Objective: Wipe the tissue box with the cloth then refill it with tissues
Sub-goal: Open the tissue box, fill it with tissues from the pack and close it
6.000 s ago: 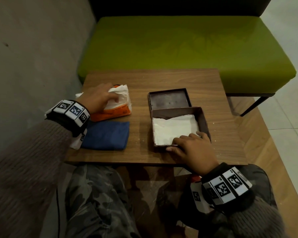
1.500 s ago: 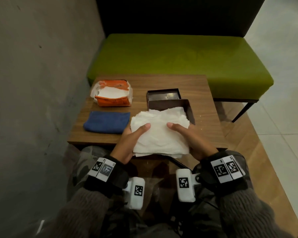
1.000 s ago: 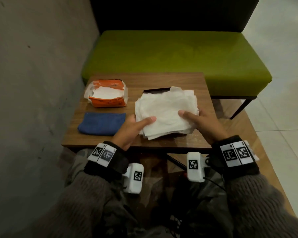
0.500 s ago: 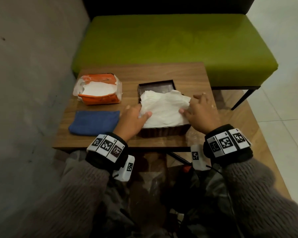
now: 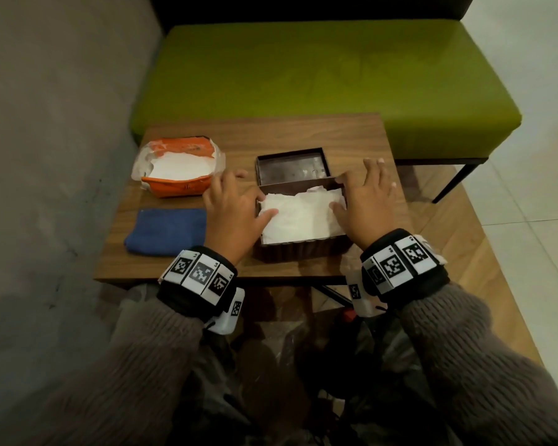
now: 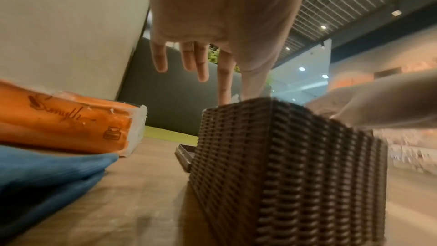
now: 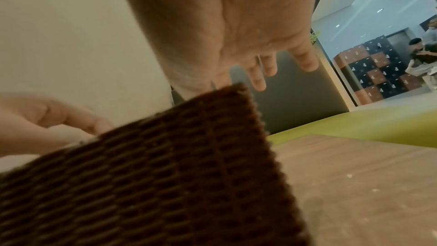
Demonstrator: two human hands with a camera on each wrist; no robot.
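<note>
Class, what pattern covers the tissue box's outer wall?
A dark brown woven, basket-like weave on the tissue box; left wrist view shows it best.

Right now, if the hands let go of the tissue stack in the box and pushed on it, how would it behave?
The tissue stack would probably compress and spring back: its top sheets look crumpled and uneven. It is likely floppy and light, thin loose paper. The woven tissue box walls surround it, so it should stay put rather than slide.

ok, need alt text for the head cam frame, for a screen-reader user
Both hands, left and right, press a stack of white tissues into an open brown woven tissue box on a small wooden table. Its lid lies just behind; an opened orange tissue pack and folded blue cloth sit left, a green bench beyond.
</note>
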